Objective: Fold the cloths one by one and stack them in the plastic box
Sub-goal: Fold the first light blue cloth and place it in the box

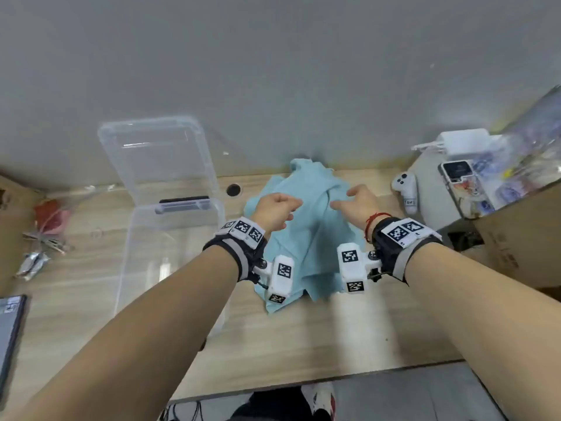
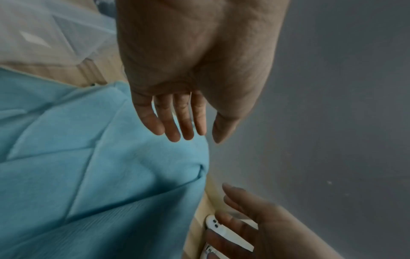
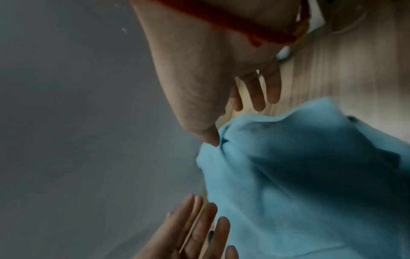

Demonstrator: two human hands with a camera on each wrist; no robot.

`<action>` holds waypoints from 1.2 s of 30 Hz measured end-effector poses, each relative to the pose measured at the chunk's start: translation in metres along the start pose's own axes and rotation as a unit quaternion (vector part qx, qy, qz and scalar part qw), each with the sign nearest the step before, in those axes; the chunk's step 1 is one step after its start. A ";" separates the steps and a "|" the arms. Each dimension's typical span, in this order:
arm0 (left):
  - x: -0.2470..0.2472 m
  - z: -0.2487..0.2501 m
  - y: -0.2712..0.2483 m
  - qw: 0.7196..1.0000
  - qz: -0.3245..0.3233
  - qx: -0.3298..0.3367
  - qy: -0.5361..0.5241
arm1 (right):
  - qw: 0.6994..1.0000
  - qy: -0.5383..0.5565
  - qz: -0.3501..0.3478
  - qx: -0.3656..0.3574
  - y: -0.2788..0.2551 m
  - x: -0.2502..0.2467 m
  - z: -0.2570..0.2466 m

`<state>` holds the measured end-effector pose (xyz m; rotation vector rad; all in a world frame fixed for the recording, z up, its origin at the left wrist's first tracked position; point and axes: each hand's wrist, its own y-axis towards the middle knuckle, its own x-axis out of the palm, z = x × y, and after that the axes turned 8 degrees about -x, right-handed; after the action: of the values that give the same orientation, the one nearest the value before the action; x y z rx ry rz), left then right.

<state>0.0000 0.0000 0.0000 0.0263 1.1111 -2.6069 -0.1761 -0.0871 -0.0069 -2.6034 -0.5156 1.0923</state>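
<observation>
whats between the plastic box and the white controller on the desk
In the head view, the blue cloth lies between the plastic box and the white controller, with both hands over it and a round desk hole near the box.

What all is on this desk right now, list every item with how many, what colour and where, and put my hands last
cloth: one, light blue, crumpled at the desk's centre back
plastic box: one, clear, left of the cloth, lid up against the wall, nothing seen inside
controller: one, white, right of the cloth
phone: one, patterned case, far right
charger: one, white, back right
cardboard box: one, brown, right edge
keys: one bunch, with a red tag, far left
left hand: open, over the cloth
right hand: open, thumb touching the cloth
</observation>
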 end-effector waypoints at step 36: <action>-0.001 -0.001 -0.103 0.961 -0.011 0.085 0.262 | 0.929 0.323 -0.004 -0.184 -0.115 -0.082 -0.037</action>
<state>-0.0285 0.0683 0.0717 0.7849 1.0302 -2.7843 -0.2275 -0.0220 0.1130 -3.0417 -0.6039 0.0839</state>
